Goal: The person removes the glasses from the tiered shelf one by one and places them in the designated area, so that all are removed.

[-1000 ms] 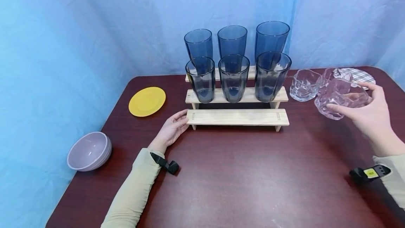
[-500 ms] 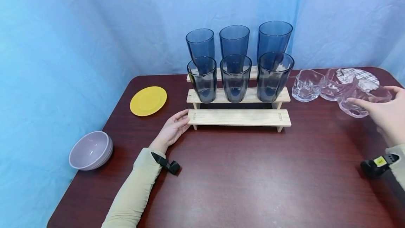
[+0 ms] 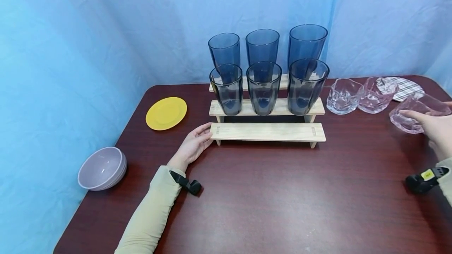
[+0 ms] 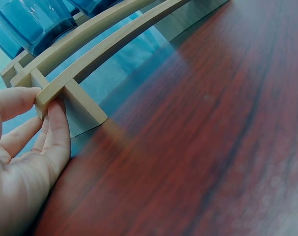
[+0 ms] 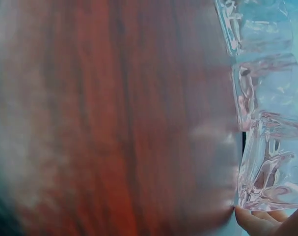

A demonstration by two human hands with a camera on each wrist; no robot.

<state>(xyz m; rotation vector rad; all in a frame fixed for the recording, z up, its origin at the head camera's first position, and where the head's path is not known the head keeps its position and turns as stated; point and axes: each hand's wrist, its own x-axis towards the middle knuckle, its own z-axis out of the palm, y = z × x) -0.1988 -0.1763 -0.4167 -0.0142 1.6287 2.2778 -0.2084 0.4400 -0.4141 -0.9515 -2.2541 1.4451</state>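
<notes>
In the head view my left hand (image 3: 192,144) grips the left end of the wooden tiered rack (image 3: 268,131) at its lowest step. The left wrist view shows the thumb on top of that step (image 4: 109,46) and fingers curled beneath it. At the far right my right hand (image 3: 439,130) holds a clear pinkish glass (image 3: 411,118) with a wavy surface, slightly tilted and close over the table; part of this hand is out of frame. Two similar clear glasses, one (image 3: 342,99) and another (image 3: 376,97), stand side by side to its left.
Three blue tumblers (image 3: 263,97) stand on the rack's middle step, three more (image 3: 263,42) on the top step. A yellow plate (image 3: 166,113) and stacked lilac bowls (image 3: 101,169) are at the left. A checked round mat (image 3: 406,89) lies behind the clear glasses.
My right hand has moved right with the pinkish glass, away from the two other clear glasses. The left hand keeps its grip on the rack; the view has shifted slightly.
</notes>
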